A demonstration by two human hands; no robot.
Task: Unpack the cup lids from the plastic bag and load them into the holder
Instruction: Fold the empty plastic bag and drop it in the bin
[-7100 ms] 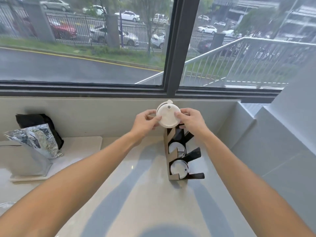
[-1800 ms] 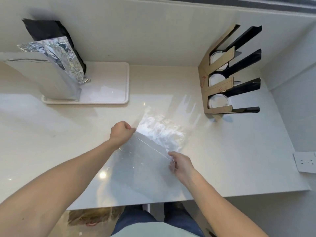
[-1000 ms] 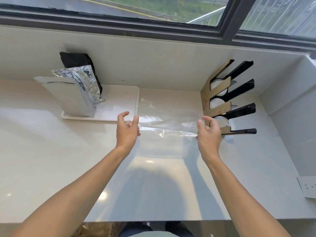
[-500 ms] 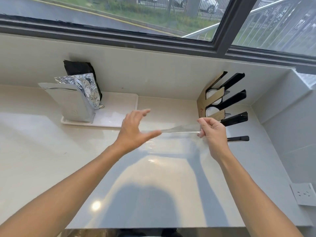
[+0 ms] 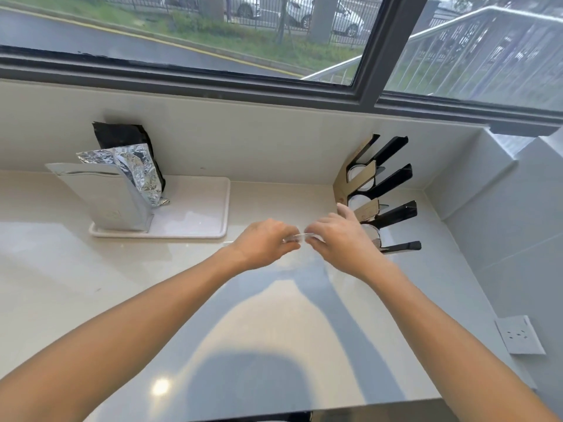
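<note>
Your two bare forearms reach out over the glossy pale stone counter (image 5: 122, 284), and your hands meet above its middle. Your left hand (image 5: 262, 243) has its fingers curled, pinching one end of the clear, folded-up plastic bag (image 5: 300, 237); your right hand (image 5: 341, 236) pinches the other end, one finger sticking out straight toward the holder. The bag shows only as a thin glassy strip between your hands, held above the counter.

Just beyond your right hand stands the tan cardboard-and-black-plastic lid holder (image 5: 370, 190), against the corner. White round cup lids (image 5: 356, 202) sit in its slots.

To the left, farther back, a white rectangular tray (image 5: 195, 208) carries a silver foil pouch (image 5: 103, 199), crumpled foil and a black bag (image 5: 122, 135). Above runs the dark-framed window (image 5: 365, 56).
</note>
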